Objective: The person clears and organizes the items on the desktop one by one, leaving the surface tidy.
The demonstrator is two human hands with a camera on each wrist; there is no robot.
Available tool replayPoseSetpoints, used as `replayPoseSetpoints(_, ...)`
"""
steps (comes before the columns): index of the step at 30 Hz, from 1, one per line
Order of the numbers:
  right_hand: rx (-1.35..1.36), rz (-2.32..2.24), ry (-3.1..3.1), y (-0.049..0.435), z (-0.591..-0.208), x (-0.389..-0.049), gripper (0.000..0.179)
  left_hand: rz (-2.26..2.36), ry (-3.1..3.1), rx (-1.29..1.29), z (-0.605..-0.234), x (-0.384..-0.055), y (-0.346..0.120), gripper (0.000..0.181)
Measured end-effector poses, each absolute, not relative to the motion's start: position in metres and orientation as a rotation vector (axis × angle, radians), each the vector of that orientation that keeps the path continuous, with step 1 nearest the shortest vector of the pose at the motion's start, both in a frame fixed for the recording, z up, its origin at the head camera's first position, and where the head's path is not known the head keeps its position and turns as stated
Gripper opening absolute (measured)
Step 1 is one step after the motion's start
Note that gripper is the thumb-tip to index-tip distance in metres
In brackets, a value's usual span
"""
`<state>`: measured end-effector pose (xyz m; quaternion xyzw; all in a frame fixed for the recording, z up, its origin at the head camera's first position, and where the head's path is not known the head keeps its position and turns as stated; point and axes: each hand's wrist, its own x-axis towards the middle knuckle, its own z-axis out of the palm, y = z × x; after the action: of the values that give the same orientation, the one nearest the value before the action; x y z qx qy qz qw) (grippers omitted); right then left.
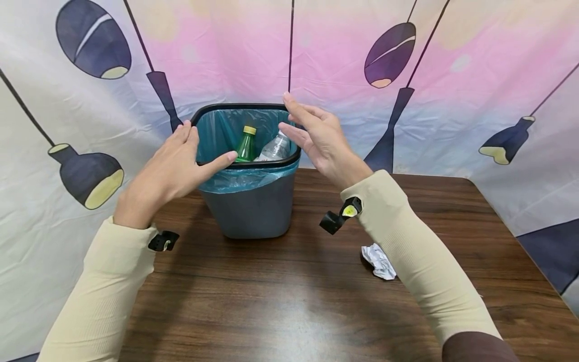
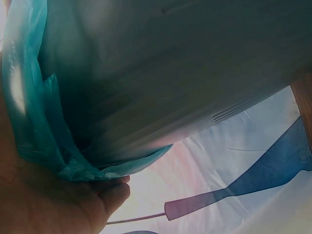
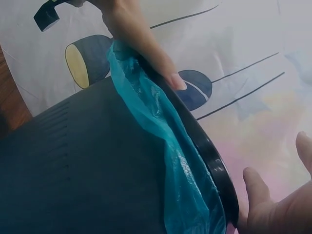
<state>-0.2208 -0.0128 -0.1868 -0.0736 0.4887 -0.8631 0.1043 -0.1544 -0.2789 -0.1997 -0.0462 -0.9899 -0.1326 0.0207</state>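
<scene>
A grey bin [image 1: 258, 208] with a black rim stands on the table, lined with a teal plastic bag [image 1: 230, 181] folded over its edge. Inside lean a green bottle [image 1: 246, 145] with a yellow cap and a clear plastic bottle [image 1: 277, 146]. My left hand [image 1: 164, 171] rests against the bin's left side, its thumb stretched along the front rim and the fingers extended toward the back. At the right rim, my right hand [image 1: 323, 141] is raised with its fingers spread and nothing in them. The right wrist view shows the left thumb lying at the black rim [image 3: 209, 151].
A crumpled white paper [image 1: 379, 261] lies on the wooden table [image 1: 271, 296], close to my right forearm. Behind the bin hangs a cloth [image 1: 334, 60] printed with dark lamps, and it also covers the left side. Small black wrist cameras [image 1: 341, 215] stick out from both sleeves.
</scene>
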Motion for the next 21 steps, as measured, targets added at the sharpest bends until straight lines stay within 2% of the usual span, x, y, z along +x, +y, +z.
replayPoseSetpoints(11,-0.214,-2.514,1.471,0.000,-0.184,-0.224,0.054,-0.409,-3.060,-0.145,-0.201,-0.154,-0.279,0.120)
replayPoseSetpoints(21,-0.130,-2.548,1.459,0.031,-0.178,-0.229,0.057,-0.403,-3.062,-0.148,-0.201,-0.155,-0.279,0.120)
